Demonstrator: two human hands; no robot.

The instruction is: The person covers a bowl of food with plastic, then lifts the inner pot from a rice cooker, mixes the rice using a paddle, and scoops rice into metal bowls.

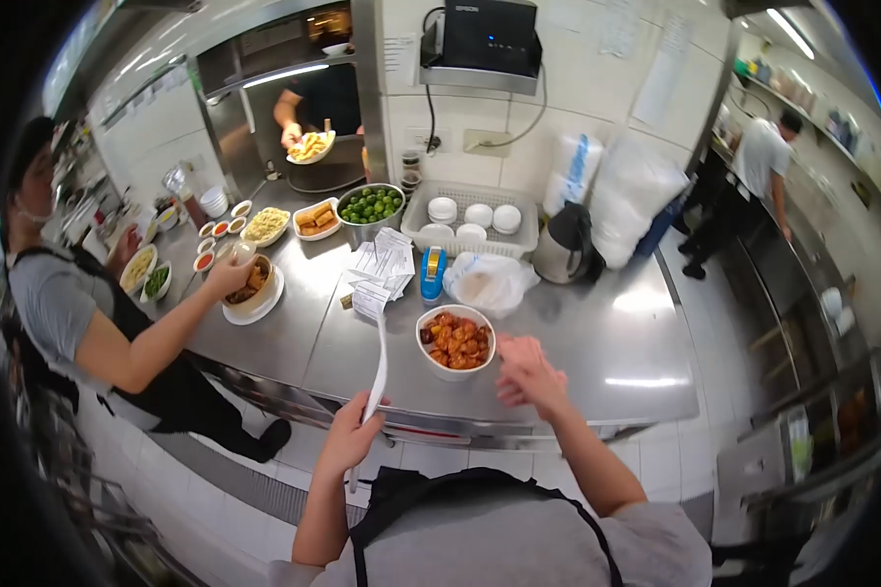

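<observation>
a tiled wall [573,68] is fronted by a steel counter [617,347], where a white bowl [452,375] is set near the front edge. a long white item [382,357], seen edge-on, is gripped by the fingers of the left hand [355,430]. the right hand [531,372] is held beside the bowl with fingers loosely extended, apparently empty; contact cannot be told. paper slips [382,262] could be dragged if caught by the item's far end. glazed pieces [457,340] might be spilled if the bowl were bumped.
</observation>
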